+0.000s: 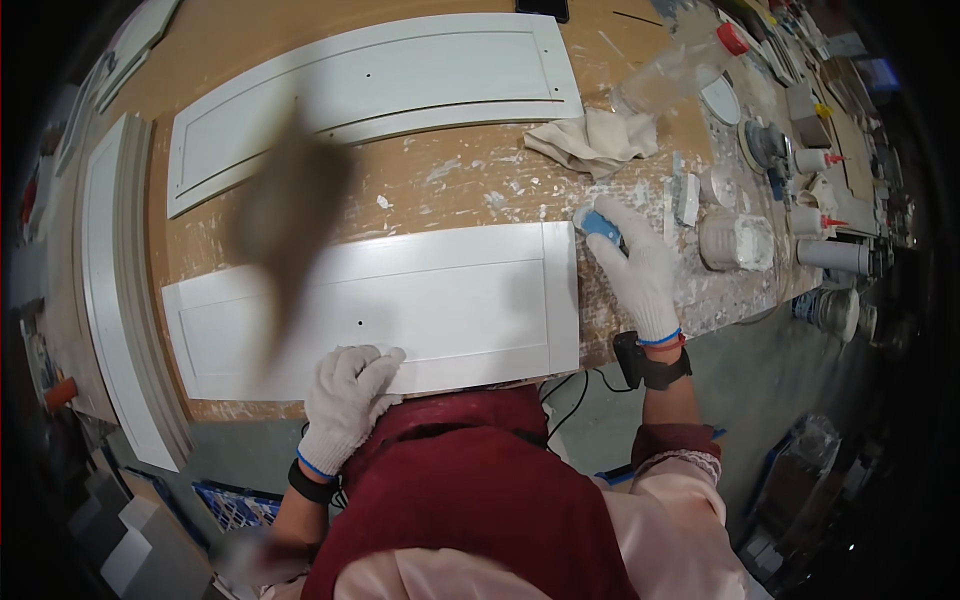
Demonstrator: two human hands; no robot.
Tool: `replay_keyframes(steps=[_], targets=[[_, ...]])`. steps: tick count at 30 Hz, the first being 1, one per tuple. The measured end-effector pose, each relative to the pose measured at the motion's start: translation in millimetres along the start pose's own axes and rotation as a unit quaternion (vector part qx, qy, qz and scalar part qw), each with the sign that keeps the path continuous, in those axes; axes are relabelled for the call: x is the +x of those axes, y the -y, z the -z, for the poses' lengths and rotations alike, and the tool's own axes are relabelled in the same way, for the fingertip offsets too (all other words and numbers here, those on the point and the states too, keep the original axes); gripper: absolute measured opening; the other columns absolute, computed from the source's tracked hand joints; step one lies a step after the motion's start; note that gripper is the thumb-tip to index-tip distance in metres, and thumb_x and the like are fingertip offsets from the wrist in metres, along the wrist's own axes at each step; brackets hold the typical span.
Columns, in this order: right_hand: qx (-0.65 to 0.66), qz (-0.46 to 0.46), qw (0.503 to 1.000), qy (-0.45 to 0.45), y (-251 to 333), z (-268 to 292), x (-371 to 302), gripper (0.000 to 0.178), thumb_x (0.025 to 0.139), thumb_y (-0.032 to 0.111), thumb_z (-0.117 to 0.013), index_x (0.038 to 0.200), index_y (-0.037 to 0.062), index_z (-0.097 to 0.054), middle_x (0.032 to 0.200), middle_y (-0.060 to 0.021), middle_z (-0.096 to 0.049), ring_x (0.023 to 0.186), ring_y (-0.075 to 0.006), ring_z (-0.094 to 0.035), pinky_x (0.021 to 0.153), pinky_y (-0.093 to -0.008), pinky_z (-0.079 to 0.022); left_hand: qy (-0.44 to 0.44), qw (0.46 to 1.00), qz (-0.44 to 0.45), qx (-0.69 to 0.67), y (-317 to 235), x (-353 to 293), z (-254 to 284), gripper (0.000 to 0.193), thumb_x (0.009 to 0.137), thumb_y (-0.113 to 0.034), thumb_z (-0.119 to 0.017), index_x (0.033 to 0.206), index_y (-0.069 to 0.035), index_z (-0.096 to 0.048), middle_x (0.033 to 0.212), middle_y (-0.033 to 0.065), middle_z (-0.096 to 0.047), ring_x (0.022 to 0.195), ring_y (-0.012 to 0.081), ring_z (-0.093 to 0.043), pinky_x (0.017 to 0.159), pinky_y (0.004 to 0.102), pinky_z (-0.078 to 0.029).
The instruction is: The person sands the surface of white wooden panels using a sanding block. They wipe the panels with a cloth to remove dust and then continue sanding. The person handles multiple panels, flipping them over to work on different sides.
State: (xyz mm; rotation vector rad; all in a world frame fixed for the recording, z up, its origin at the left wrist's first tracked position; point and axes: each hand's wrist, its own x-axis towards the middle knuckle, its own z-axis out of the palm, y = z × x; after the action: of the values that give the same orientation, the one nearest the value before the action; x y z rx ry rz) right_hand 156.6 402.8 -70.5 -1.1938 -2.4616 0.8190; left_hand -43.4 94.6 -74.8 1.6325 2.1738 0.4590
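A white panel (450,290) with a recessed centre and a small dark hole lies on the table in front of me. My left hand (350,400), in a white knit glove, is closed at its near edge with curled fingers over the top. My right hand (640,270), gloved alike, is past the panel's right end. Its fingers are closed on a small blue block (601,226), perhaps for sanding, low over the paint-spattered tabletop. A blurred brown shape (292,195) close to the camera hides part of this panel and of the one behind.
A second white panel (430,75) lies farther back; more panels are stacked (110,290) at the left. To the right are a crumpled cloth (595,140), a clear bottle (670,80) with a red cap, a plastic tub (735,243), a sander (765,145) and red-tipped glue bottles (812,220).
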Motion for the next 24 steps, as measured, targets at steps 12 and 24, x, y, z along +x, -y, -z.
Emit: replay_keyframes(steps=[12, 24], targets=[[-0.019, 0.021, 1.0, 0.012, -3.1, -5.0, 6.7, 0.038, 0.08, 0.018, -0.062, 0.117, 0.0096, -0.06, 0.11, -0.0161, -0.064, 0.101, -0.0341, -0.06, 0.087, -0.0387, -0.047, 0.006, 1.0, 0.018, 0.008, -0.3, 0.5, -2.6, 0.063, 0.056, -0.023, -0.081, 0.115, -0.019, -0.06, 0.101, 0.0028, -0.057, 0.095, 0.0258, -0.054, 0.084, 0.0397, -0.044], [-0.016, 0.007, 1.0, 0.015, -2.2, -7.2, 8.4, 0.037, 0.08, 0.018, -0.061, 0.116, 0.0085, -0.061, 0.114, -0.0158, -0.063, 0.104, -0.0341, -0.059, 0.089, -0.0396, -0.047, 0.001, 1.0, 0.026, 0.003, 1.3, 0.6, -4.5, 0.062, 0.055, -0.025, -0.081, 0.114, -0.021, -0.061, 0.101, 0.0018, -0.058, 0.094, 0.0255, -0.055, 0.082, 0.0394, -0.045]])
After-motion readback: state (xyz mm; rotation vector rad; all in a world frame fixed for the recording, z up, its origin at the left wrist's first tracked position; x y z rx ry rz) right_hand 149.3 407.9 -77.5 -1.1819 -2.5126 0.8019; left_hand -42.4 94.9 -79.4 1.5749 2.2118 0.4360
